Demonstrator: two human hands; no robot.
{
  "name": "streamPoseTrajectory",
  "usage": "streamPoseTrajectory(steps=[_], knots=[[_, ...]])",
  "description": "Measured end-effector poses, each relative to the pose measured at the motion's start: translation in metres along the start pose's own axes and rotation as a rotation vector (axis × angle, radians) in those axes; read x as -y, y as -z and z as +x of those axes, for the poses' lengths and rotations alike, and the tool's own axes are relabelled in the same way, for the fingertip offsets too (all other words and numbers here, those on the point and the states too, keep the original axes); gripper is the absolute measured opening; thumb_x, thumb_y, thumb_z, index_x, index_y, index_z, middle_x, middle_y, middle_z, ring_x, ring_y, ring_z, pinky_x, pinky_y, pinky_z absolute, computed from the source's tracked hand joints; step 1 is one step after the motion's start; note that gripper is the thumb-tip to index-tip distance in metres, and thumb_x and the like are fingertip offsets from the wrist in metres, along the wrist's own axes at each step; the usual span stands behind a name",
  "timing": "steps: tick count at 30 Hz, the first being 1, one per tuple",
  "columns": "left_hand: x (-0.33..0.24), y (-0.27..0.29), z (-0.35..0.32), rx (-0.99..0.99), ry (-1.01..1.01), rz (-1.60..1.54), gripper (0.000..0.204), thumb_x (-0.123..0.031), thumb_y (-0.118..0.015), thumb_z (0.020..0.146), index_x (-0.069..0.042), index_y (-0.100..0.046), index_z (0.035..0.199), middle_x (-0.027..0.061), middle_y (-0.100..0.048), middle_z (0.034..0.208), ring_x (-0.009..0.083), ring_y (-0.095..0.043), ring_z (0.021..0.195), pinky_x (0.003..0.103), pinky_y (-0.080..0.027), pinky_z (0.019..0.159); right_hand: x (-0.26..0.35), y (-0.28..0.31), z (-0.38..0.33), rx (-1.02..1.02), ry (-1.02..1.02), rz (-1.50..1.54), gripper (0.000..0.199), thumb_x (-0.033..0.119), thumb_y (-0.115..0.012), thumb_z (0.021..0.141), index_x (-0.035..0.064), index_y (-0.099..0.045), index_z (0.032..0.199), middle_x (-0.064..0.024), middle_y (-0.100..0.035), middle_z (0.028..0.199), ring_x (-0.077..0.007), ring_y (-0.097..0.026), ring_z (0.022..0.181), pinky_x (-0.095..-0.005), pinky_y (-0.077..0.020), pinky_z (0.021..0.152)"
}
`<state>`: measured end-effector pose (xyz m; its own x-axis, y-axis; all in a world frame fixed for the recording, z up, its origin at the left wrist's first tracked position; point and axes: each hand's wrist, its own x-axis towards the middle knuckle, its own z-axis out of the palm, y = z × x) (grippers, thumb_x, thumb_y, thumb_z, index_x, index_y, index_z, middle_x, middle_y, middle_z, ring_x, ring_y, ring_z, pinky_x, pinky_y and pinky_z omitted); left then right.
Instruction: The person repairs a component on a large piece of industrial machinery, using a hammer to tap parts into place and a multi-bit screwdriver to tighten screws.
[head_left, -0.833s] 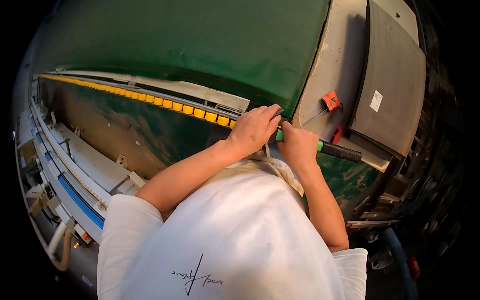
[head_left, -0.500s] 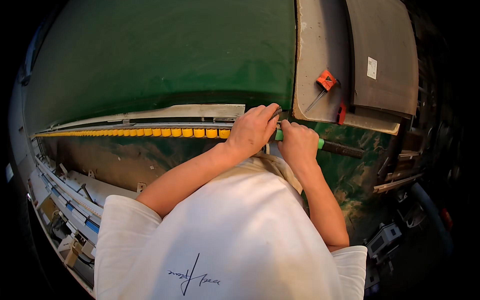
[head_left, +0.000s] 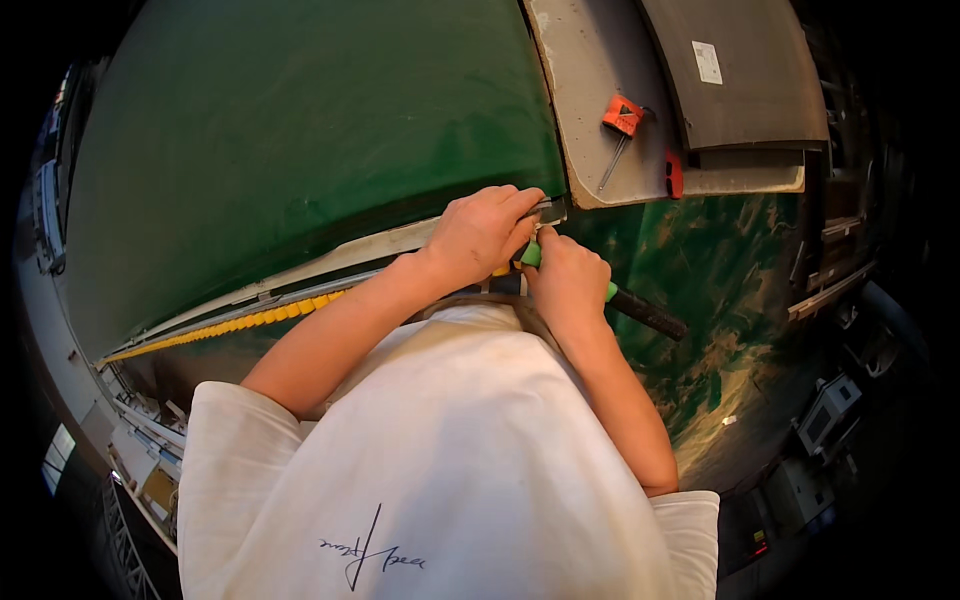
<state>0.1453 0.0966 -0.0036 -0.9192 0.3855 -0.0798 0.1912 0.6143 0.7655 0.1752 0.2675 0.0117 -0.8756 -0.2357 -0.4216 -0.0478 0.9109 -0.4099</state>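
Observation:
At the front corner of a large green sheet (head_left: 350,110), both my hands work close together. My left hand (head_left: 478,230) is closed with its fingertips on a small dark grey piece (head_left: 546,207) at the end of the pale edge strip (head_left: 385,243). My right hand (head_left: 568,275) is wrapped round a tool with a green and black handle (head_left: 650,313). Its working end is hidden between my hands, so its kind does not show. Running left beneath my left forearm is a row of yellow rollers (head_left: 240,325) along the strip.
Right of the sheet lies a grey board (head_left: 585,170). On it are an orange block-like thing (head_left: 622,115) with a metal shaft, and a red object (head_left: 674,175). A brown panel (head_left: 740,80) with a white label overlaps the board. Stained green flooring (head_left: 690,260) stretches below.
The whole view has turned and shifted, with the board now higher and further left. Both hands stay at the corner, keeping their grips. My left forearm now covers more of the yellow rollers.

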Motion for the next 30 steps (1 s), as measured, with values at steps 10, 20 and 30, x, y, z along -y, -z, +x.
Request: streamPoseTrajectory(steps=[10, 20, 30], knots=[[0.006, 0.014, 0.013, 0.150, -0.086, 0.034, 0.033, -0.012, -0.066, 0.096, -0.003, -0.064, 0.128, 0.0145, -0.067, 0.099, 0.0329, -0.066, 0.090, 0.041, -0.055, 0.078, -0.022, 0.024, -0.029, -0.053, 0.067, 0.208, 0.038, 0.034, -0.077, 0.087, 0.0075, -0.058, 0.107, -0.0150, -0.067, 0.097, -0.0360, -0.069, 0.089, -0.0474, -0.0559, 0.072], [0.008, 0.024, 0.029, 0.264, -0.197, 0.079, 0.033, -0.008, -0.067, 0.094, -0.004, -0.065, 0.127, 0.0138, -0.065, 0.096, 0.0334, -0.065, 0.084, 0.041, -0.054, 0.074, -0.053, -0.011, -0.068, -0.083, -0.069, 0.138, 0.051, 0.054, -0.072, 0.091, 0.0074, -0.053, 0.083, -0.0116, -0.065, 0.072, -0.0350, -0.068, 0.064, -0.0461, -0.0511, 0.051], [0.018, 0.036, 0.057, 0.473, -0.416, 0.130, 0.035, -0.012, -0.072, 0.090, -0.006, -0.066, 0.125, 0.0105, -0.063, 0.092, 0.0316, -0.064, 0.083, 0.042, -0.055, 0.071, -0.004, -0.057, -0.082, -0.215, -0.272, 0.386, 0.043, 0.043, -0.076, 0.092, 0.0058, -0.057, 0.082, -0.0122, -0.065, 0.069, -0.0383, -0.065, 0.056, -0.0472, -0.0490, 0.049]])
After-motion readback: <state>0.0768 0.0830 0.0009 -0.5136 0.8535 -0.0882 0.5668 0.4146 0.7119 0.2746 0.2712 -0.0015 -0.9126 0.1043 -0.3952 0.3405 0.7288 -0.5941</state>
